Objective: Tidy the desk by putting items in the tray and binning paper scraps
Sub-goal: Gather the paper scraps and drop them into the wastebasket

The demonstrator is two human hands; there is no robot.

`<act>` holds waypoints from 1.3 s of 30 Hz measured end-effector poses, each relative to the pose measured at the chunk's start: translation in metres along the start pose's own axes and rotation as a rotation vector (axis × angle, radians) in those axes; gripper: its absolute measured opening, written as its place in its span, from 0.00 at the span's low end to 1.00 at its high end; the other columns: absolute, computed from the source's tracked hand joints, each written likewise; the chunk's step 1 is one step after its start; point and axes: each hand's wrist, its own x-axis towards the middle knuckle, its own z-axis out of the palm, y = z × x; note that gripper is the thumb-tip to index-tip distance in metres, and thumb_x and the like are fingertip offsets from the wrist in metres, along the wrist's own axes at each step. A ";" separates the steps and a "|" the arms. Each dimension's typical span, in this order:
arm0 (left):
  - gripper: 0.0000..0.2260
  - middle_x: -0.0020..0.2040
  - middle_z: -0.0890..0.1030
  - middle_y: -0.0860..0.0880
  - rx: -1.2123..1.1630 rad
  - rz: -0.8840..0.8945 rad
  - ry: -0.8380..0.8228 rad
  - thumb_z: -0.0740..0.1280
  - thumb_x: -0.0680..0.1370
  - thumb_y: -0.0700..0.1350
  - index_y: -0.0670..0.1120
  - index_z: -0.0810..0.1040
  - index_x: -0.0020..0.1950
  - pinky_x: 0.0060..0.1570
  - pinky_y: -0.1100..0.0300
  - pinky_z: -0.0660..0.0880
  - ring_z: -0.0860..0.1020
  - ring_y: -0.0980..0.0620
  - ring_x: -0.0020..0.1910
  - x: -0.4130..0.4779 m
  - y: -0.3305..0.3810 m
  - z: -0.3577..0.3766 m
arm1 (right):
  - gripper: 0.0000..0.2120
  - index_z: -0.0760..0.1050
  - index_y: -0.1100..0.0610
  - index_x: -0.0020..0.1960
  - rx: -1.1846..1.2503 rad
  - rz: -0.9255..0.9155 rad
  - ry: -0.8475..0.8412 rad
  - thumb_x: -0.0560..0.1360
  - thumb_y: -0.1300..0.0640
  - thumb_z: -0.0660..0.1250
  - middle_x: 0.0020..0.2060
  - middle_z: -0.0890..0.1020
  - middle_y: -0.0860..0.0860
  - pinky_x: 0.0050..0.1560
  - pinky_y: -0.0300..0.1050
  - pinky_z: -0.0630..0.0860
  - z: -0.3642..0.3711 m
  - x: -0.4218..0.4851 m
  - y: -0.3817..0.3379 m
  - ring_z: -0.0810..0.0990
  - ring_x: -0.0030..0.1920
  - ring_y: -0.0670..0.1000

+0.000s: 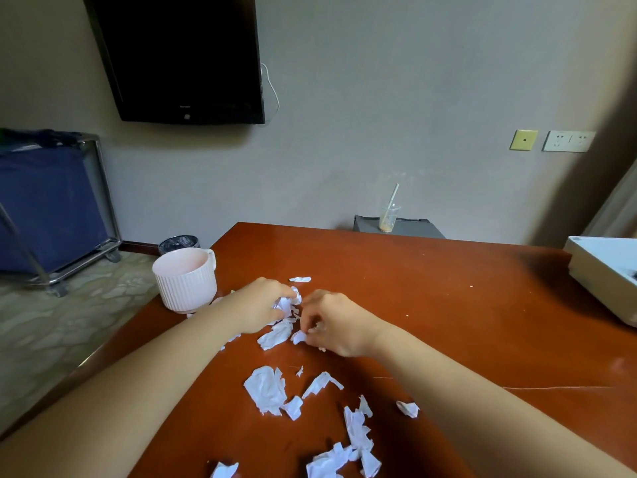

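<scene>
While both hands are working over the desk, the left hand is gripping a wad of scraps, fingers curled tight around it. Right hand is pinching a small scrap just beside that wad, fingers bent in. Loose scraps are lying nearer, scattered toward the near edge. White mug is sitting left of the hands, white tray far right, bin on the floor beyond the mug.

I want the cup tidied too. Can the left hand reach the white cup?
Probably yes. The white cup stands just beside the left hand with nothing blocking the way, though that hand is gripping paper scraps.
</scene>
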 end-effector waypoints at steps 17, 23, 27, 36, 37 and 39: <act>0.10 0.39 0.79 0.48 -0.144 -0.056 0.181 0.65 0.78 0.40 0.45 0.81 0.58 0.31 0.70 0.64 0.71 0.52 0.33 -0.005 0.028 -0.016 | 0.06 0.79 0.57 0.48 -0.092 0.079 0.150 0.76 0.62 0.63 0.50 0.81 0.57 0.47 0.45 0.73 0.000 0.005 0.009 0.78 0.49 0.58; 0.10 0.53 0.81 0.46 -0.188 0.006 0.238 0.67 0.77 0.42 0.45 0.81 0.57 0.40 0.67 0.70 0.74 0.55 0.43 -0.016 0.066 -0.042 | 0.05 0.76 0.55 0.41 -0.047 0.131 0.239 0.76 0.58 0.67 0.37 0.82 0.53 0.43 0.42 0.79 -0.044 -0.027 0.016 0.80 0.35 0.49; 0.08 0.35 0.76 0.53 -0.244 0.079 0.242 0.68 0.77 0.42 0.44 0.82 0.54 0.31 0.69 0.65 0.71 0.56 0.31 -0.028 0.100 -0.056 | 0.07 0.78 0.59 0.42 -0.035 0.156 0.300 0.75 0.55 0.69 0.33 0.79 0.48 0.37 0.37 0.75 -0.080 -0.068 0.015 0.80 0.32 0.45; 0.08 0.41 0.77 0.52 -0.343 0.295 0.182 0.69 0.76 0.45 0.48 0.82 0.54 0.28 0.70 0.65 0.73 0.57 0.33 -0.064 0.214 -0.054 | 0.07 0.78 0.56 0.43 -0.138 0.317 0.447 0.74 0.52 0.68 0.33 0.78 0.46 0.26 0.26 0.66 -0.128 -0.201 0.022 0.75 0.28 0.40; 0.07 0.40 0.76 0.53 -0.354 0.330 0.178 0.69 0.76 0.45 0.48 0.82 0.53 0.29 0.70 0.65 0.72 0.57 0.33 -0.069 0.230 -0.051 | 0.07 0.78 0.54 0.42 -0.148 0.337 0.461 0.74 0.51 0.69 0.34 0.79 0.47 0.26 0.27 0.67 -0.131 -0.220 0.023 0.76 0.29 0.40; 0.07 0.40 0.76 0.54 -0.369 0.409 0.178 0.69 0.76 0.45 0.49 0.82 0.53 0.30 0.70 0.65 0.72 0.58 0.34 -0.081 0.262 -0.044 | 0.07 0.78 0.55 0.41 -0.182 0.379 0.492 0.73 0.51 0.69 0.37 0.81 0.49 0.28 0.28 0.66 -0.134 -0.259 0.026 0.77 0.30 0.42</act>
